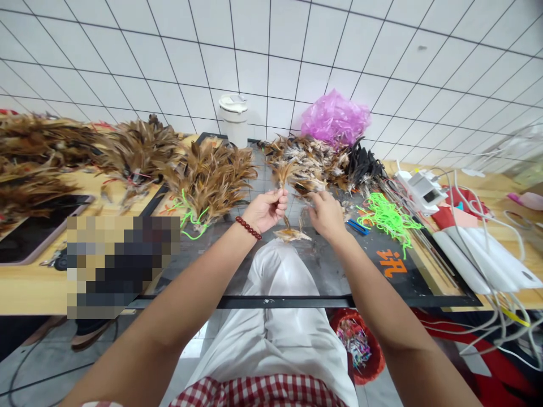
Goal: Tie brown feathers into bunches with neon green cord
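Observation:
My left hand [266, 209], with a red bead bracelet on the wrist, is closed in a pinch around the stems of a small bunch of brown feathers [285, 172] held upright. My right hand [326, 213] reaches into the loose feather pile [309, 161] just behind it, fingers curled on the feathers. A few loose feathers [292, 233] lie on the dark cutting mat [394, 282] between my hands. A white cloth [275, 271] lies over the mat's near edge and my lap.
Finished feather bundles [207, 178] lie left of centre, more [38, 152] at the far left. Neon green cords [388, 217], a white cup [233, 118], a pink plastic bag [335, 116], a phone [38, 232] and white cables [479, 249] sit around the table. A red bin [358, 345] stands below.

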`<state>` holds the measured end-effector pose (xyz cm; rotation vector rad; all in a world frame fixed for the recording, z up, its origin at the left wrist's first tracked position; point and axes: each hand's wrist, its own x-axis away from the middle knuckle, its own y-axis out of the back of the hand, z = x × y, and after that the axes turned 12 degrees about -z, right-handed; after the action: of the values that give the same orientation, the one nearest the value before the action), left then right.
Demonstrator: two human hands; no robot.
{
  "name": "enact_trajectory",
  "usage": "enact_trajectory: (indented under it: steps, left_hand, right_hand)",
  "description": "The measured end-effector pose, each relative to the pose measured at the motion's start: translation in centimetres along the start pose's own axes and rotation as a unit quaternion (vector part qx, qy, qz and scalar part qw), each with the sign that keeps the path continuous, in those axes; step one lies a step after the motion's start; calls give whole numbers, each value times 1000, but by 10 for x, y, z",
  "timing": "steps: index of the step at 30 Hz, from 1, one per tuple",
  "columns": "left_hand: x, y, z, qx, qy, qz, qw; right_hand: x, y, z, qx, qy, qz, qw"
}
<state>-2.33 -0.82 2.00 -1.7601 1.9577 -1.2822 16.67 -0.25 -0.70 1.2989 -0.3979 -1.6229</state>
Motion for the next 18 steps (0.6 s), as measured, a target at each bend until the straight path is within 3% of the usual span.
enact_trajectory:
  steps: [3,7,11,15,18]
  left_hand:
    - [0,0,0,-2,10,3,1000]
    - [2,1,-3,1,55,11,998]
    - [3,1,-4,-25,120,40,992]
    - [0,3,0,-84,161,67,981]
    - [-1,4,3,-134,175,73,973]
  right_hand:
    - [0,-4,-2,82,28,53,995]
    - [-5,-2,-10,59,38,79,994]
    - [-6,0,-11,-71,12,30,997]
    - [-5,2,0,-238,1,-49,970]
    - [-5,5,6,-297,38,-32,954]
